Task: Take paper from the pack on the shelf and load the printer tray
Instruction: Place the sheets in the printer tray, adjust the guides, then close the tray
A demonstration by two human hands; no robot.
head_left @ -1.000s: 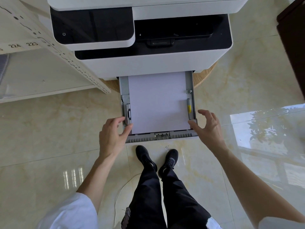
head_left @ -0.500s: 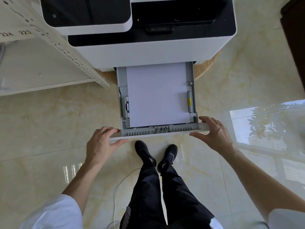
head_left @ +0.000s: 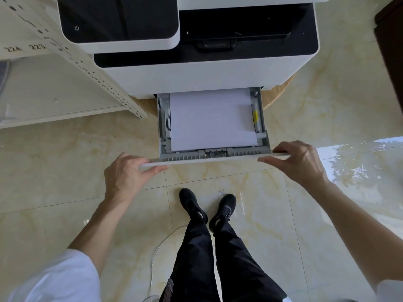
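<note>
A white and black printer (head_left: 196,77) stands on a round wooden base. Its grey paper tray (head_left: 214,156) sticks out partway toward me, with a flat stack of white paper (head_left: 211,120) lying in it. My left hand (head_left: 128,175) grips the left end of the tray's white front panel, thumb under and fingers over. At the panel's right end, my right hand (head_left: 301,162) holds it the same way. The paper pack is out of sight.
A white metal shelf (head_left: 54,83) with a perforated upright and labels 224 and 223 stands at the left. My feet in black shoes (head_left: 207,208) are on the glossy tile floor below the tray. A white cable (head_left: 154,258) lies on the floor. Dark furniture (head_left: 390,40) is at right.
Both hands left the paper's sides and took hold of the tray's front panel. The tray has slid further into the printer, so less paper shows.
</note>
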